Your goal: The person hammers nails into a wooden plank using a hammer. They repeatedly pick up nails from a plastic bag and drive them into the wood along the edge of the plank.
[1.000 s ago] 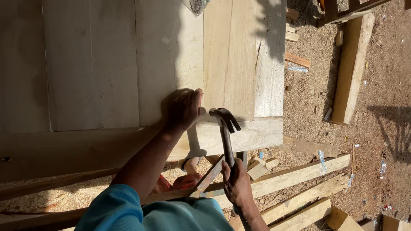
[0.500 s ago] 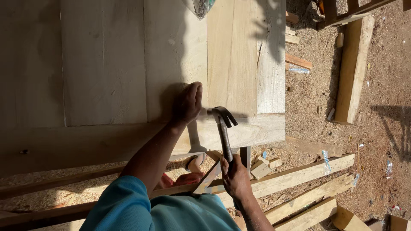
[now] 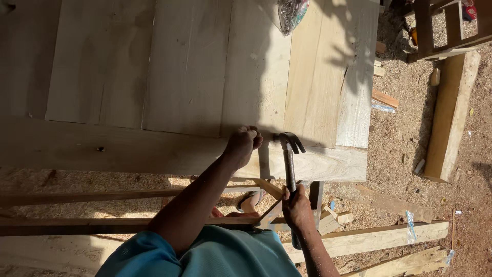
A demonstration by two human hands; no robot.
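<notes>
The right hand (image 3: pixel 297 208) is closed around the low end of the handle of a claw hammer (image 3: pixel 289 154), and the dark metal head of the hammer is now down at the near edge of the wooden panel (image 3: pixel 179 82), just right of the left hand (image 3: pixel 243 143). The left hand is curled into a loose fist on the cross board (image 3: pixel 154 154) that runs along the near side of the panel; its fingers seem to pinch something small, maybe a nail, but this is too small to tell. Compared with half a second ago, the view has moved so the panel sits more to the right and lower, and the hammer head stays close beside the left fingers, so I judge the striking at this spot is going on with short strokes. At the far edge of the panel lies a clear plastic bag (image 3: pixel 292 13) with dark small pieces. On the right, loose planks (image 3: pixel 379 238) lie on the sawdust ground (image 3: pixel 400 133)
</notes>
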